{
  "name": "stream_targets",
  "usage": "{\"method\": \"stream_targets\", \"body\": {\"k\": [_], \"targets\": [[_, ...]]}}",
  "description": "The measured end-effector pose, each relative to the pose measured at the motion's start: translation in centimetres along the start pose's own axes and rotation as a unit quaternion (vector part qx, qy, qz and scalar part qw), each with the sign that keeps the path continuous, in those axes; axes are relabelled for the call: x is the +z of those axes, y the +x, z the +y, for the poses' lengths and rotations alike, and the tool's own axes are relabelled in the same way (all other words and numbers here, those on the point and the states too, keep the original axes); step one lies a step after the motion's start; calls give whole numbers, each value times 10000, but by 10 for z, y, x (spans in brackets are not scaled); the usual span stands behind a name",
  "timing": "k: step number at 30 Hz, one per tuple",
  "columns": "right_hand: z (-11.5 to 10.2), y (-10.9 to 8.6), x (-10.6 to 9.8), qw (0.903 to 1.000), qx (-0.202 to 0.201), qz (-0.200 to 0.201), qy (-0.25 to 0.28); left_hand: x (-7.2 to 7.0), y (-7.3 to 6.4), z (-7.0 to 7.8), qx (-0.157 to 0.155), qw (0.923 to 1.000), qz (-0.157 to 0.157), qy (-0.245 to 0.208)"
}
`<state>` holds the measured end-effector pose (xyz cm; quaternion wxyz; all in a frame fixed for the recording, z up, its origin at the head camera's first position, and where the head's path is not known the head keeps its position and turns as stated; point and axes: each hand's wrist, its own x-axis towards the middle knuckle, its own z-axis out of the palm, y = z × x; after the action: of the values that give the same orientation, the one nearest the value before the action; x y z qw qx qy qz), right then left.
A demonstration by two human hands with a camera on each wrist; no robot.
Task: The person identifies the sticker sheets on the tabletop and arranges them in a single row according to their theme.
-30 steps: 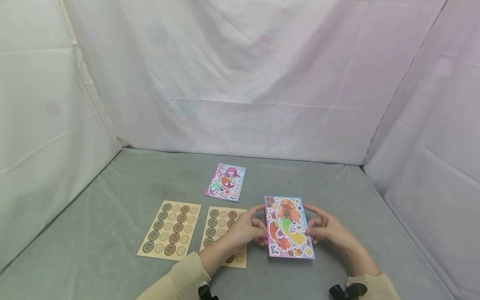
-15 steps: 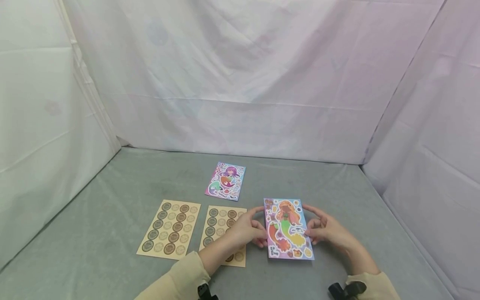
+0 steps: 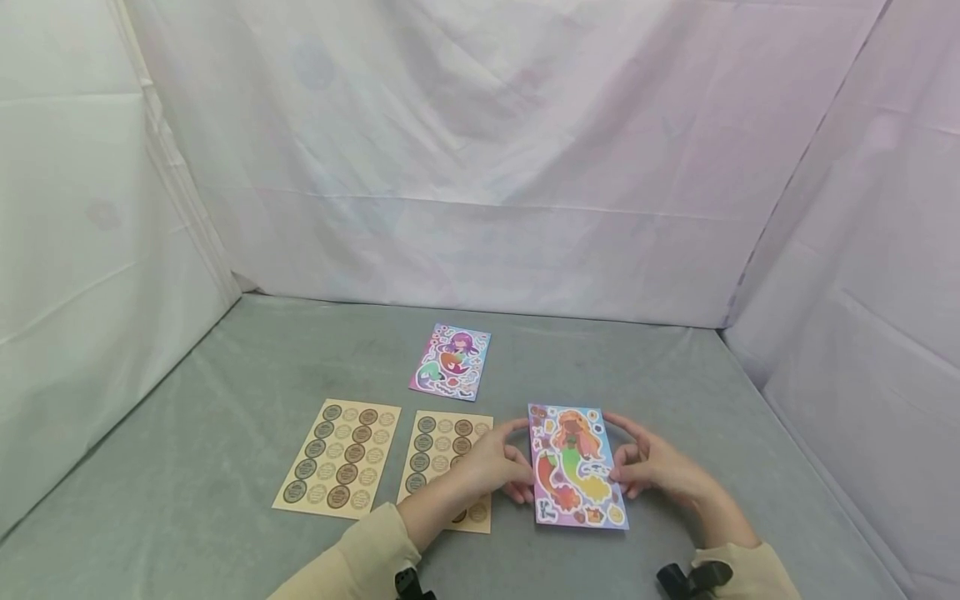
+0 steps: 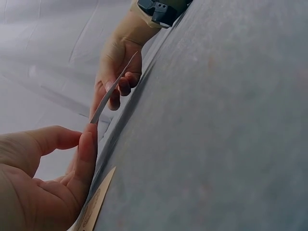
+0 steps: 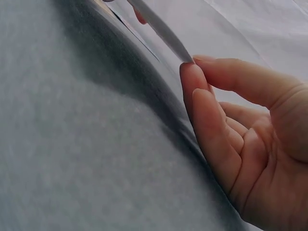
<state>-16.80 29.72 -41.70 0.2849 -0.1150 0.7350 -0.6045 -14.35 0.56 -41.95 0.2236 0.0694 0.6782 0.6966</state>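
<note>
A sticker sheet (image 3: 576,468) with an orange-haired mermaid on a blue and purple ground is held between both hands in the head view. My left hand (image 3: 493,461) pinches its left edge, and my right hand (image 3: 654,464) pinches the right edge. Seen edge-on in the left wrist view, the sheet (image 4: 109,92) is raised off the table and bends slightly. In the right wrist view, thumb and finger of the right hand (image 5: 250,149) grip the sheet's edge (image 5: 168,36). Part of a tan sheet of round stickers (image 3: 420,443) is hidden under the left forearm.
Another tan sheet of round stickers (image 3: 337,458) lies farther left. Behind, a smaller purple-haired mermaid sticker sheet (image 3: 452,362) lies flat. The grey cloth table (image 3: 187,467) is bounded by white fabric walls (image 3: 480,167) at the back and sides.
The held mermaid sticker sheet has shifted slightly toward the person in the head view. Both hands keep their pinch and stay almost in place; the other sheets lie as before.
</note>
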Motion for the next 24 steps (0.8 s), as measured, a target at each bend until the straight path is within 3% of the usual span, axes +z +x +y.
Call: {"method": "stream_targets", "body": {"k": [10,24], "targets": [[-2,-2,3,9995,302,-40,-48,1,-3,-1,-114,9998,-45,145],[2,-1,3,9994,306,-115,-130,0,-3,-2,-233,9993,-78,264]]}}
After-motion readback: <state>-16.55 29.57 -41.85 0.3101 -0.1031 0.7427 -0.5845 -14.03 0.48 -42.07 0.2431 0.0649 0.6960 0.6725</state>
